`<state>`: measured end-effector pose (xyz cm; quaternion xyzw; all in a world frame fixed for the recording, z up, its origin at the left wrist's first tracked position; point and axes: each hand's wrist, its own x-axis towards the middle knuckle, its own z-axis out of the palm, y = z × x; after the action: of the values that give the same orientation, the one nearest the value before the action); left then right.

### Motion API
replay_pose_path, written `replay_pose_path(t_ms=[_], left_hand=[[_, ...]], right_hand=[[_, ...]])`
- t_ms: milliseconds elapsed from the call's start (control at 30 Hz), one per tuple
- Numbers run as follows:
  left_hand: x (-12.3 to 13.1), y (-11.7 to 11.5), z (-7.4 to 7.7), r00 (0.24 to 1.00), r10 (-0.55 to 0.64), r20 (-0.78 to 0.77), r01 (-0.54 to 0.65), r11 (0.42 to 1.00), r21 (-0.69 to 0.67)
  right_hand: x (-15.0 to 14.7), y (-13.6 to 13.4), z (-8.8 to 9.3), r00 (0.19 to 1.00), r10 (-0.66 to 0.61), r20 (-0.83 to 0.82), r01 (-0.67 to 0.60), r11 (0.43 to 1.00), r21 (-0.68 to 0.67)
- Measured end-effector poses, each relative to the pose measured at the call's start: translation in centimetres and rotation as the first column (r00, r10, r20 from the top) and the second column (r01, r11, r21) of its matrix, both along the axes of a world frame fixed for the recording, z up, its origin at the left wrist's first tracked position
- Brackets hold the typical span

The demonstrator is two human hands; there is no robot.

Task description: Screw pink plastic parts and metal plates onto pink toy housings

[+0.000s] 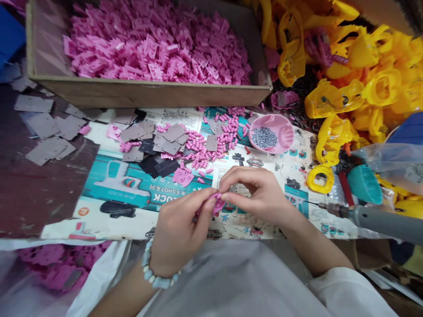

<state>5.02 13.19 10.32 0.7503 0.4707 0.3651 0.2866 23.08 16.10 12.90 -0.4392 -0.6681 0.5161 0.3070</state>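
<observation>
My left hand [185, 229], with a beaded bracelet at the wrist, pinches a small pink plastic part [217, 205] between thumb and forefinger. The thumb and forefinger of my right hand [253, 191] close on the upper side of that same part. Fingers cover most of it, so its full shape is hidden. Just beyond my hands lie a flat pink plate with raised studs [183, 177], a heap of small ribbed pink pieces [200, 149] and thin grey metal plates [172, 138]. A pink bowl [284, 127] holding many small screws stands beyond my right hand.
A cardboard box [148, 93] full of pink parts spans the back. Yellow plastic shells [333, 99] pile up at right, near a teal cup [365, 185]. An electric screwdriver [370, 218] points in from the right. Pink parts [56, 268] fill a bag at lower left.
</observation>
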Motion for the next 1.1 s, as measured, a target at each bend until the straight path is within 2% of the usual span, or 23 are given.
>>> replay_pose_path(t_ms=[133, 233, 300, 400, 433, 500, 533, 600, 667, 733, 767, 900, 1100], left_hand=[[0.0, -0.1, -0.1, 0.999, -0.025, -0.026, 0.025, 1.000, 0.014], [0.0, -0.1, -0.2, 1.000, -0.020, 0.003, 0.020, 1.000, 0.001], [-0.3, 0.0, -0.3, 0.998, -0.027, 0.061, 0.029, 0.999, -0.031], [-1.1, 0.1, -0.3, 0.990, -0.024, 0.136, 0.033, 0.998, -0.061], [-1.3, 0.0, -0.3, 0.991, -0.013, 0.135, 0.021, 0.998, -0.060], [-1.8, -0.1, -0.2, 0.993, 0.011, 0.118, -0.006, 0.999, -0.044], [-1.9, -0.3, -0.1, 0.993, 0.009, 0.120, -0.005, 0.999, -0.033], [-1.8, -0.6, 0.1, 0.989, -0.017, 0.146, 0.021, 0.999, -0.030], [-1.4, -1.0, 0.2, 0.981, -0.057, 0.186, 0.064, 0.997, -0.034], [-1.1, -1.2, 0.3, 0.975, -0.083, 0.206, 0.094, 0.994, -0.046], [-1.0, -1.3, 0.2, 0.974, -0.088, 0.211, 0.101, 0.994, -0.050], [-0.9, -1.5, 0.0, 0.969, -0.093, 0.231, 0.109, 0.992, -0.060], [-0.5, -1.7, -0.4, 0.942, -0.132, 0.310, 0.169, 0.981, -0.094]], right_hand=[[-0.1, -0.5, 0.0, 0.999, -0.040, 0.022, 0.042, 0.997, -0.067], [-0.2, -0.7, 0.0, 0.997, -0.074, 0.036, 0.075, 0.997, -0.034], [-0.2, -0.4, 0.1, 1.000, -0.021, 0.003, 0.021, 0.999, -0.027], [-0.1, 1.0, 0.2, 0.985, 0.153, -0.080, -0.161, 0.983, -0.092], [-0.2, 1.6, 0.2, 0.980, 0.186, -0.069, -0.191, 0.980, -0.061], [-0.7, 2.8, -0.2, 0.983, 0.160, 0.089, -0.172, 0.974, 0.147], [-1.1, 3.3, -0.6, 0.971, 0.110, 0.210, -0.170, 0.940, 0.295], [-2.3, 4.1, -1.4, 0.901, 0.018, 0.434, -0.265, 0.815, 0.515], [-3.5, 4.6, -2.1, 0.818, -0.014, 0.575, -0.400, 0.705, 0.586], [-4.7, 5.0, -2.4, 0.766, -0.028, 0.642, -0.465, 0.665, 0.584], [-5.1, 5.2, -2.4, 0.753, -0.041, 0.657, -0.464, 0.675, 0.574], [-5.9, 6.9, -2.0, 0.743, -0.074, 0.666, -0.376, 0.777, 0.505], [-6.5, 8.5, -1.0, 0.715, -0.074, 0.695, -0.383, 0.790, 0.478]])
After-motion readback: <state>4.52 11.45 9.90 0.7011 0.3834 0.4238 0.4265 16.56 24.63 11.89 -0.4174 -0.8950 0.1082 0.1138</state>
